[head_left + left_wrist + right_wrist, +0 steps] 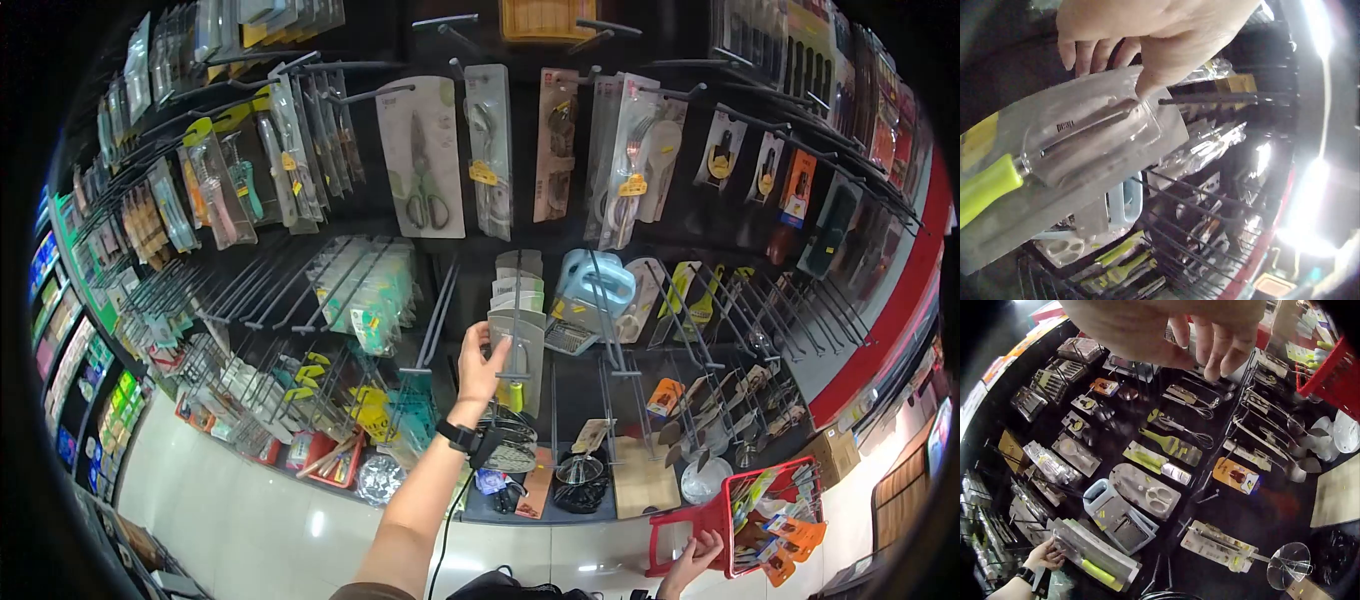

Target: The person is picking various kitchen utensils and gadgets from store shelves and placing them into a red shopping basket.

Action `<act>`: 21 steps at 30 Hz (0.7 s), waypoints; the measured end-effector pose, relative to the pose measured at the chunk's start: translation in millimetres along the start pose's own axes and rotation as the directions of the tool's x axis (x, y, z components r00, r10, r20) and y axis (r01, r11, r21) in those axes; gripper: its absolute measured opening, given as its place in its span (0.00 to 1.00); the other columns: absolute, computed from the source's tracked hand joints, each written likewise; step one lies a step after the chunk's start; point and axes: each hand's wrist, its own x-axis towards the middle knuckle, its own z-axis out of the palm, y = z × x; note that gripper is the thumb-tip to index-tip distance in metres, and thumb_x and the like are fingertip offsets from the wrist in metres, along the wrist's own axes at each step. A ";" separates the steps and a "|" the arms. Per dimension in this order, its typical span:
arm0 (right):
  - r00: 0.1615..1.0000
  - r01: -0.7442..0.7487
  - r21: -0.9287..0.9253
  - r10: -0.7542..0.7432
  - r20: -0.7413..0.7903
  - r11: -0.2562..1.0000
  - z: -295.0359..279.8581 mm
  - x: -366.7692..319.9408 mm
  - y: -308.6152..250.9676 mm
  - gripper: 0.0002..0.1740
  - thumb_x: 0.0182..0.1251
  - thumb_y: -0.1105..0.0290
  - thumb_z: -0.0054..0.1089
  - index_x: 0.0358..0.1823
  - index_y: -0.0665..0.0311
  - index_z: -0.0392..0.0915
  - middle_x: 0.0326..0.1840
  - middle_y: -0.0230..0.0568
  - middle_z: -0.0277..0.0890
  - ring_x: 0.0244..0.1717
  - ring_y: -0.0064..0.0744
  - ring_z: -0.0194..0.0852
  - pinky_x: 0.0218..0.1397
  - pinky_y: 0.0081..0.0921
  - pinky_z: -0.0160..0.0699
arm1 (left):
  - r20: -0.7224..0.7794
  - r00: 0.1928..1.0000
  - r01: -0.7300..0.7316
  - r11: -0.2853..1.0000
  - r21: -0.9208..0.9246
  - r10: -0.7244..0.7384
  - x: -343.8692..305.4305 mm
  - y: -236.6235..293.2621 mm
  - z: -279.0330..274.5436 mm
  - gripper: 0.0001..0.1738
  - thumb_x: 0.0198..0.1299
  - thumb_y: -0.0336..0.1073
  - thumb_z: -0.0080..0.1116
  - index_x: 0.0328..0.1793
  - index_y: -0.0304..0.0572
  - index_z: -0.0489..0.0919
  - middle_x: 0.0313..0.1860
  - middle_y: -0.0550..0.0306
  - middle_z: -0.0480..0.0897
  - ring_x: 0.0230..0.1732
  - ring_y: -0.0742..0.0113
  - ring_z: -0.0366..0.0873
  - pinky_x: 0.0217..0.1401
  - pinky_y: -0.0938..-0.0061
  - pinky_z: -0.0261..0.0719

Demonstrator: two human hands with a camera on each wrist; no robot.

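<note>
My left hand (478, 368) pinches the upper edge of a packaged kitchen tool (1079, 140) on the rack, its thumb in front and its fingers behind the card. The tool has a lime-green handle (988, 187) and a long metal blade under clear plastic. In the right wrist view, the left hand (1044, 556) holds this pack (1094, 556) by the end away from the handle. Down at the lower right, my right hand (695, 562) hangs with loose fingers beside a red basket (705, 518). Above the shelves in its own wrist view, the right hand (1216, 340) holds nothing.
Metal display hooks (430, 320) stick out on both sides of the left hand. Light-blue graters (597, 280) hang to its right, and carded scissors (422, 160) hang above. Whisks and ladles fill the lower right. Orange-tagged packs (795, 535) lie in the red basket.
</note>
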 end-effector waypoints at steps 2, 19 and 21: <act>1.000 -0.007 0.018 0.008 -0.017 1.000 11.6 -14.0 -19.1 0.21 0.61 0.82 0.46 0.56 0.63 0.61 0.48 0.42 0.66 0.33 0.22 0.63 0.36 0.20 0.65 | -0.034 0.999 -0.035 0.999 0.028 0.036 -9.0 13.3 1.8 0.17 0.54 0.34 0.60 0.47 0.34 0.71 0.40 0.49 0.75 0.43 0.57 0.73 0.49 0.68 0.71; 0.873 0.084 0.137 -0.139 0.467 0.987 112.1 -8.3 -97.8 0.11 0.59 0.81 0.55 0.44 0.68 0.71 0.36 0.38 0.76 0.37 0.22 0.74 0.39 0.19 0.73 | 0.275 0.952 0.257 0.844 -0.471 -0.136 -4.2 18.6 -7.8 0.06 0.66 0.32 0.48 0.45 0.38 0.73 0.38 0.65 0.77 0.39 0.81 0.71 0.44 0.83 0.69; 0.755 0.164 0.143 -0.218 0.619 0.976 126.5 -10.9 -133.6 0.09 0.59 0.79 0.57 0.42 0.69 0.73 0.38 0.40 0.77 0.38 0.22 0.76 0.38 0.19 0.74 | 0.240 0.954 0.274 0.846 -0.458 -0.180 -18.0 27.5 -11.0 0.04 0.66 0.30 0.48 0.43 0.39 0.72 0.35 0.66 0.75 0.36 0.81 0.69 0.42 0.83 0.68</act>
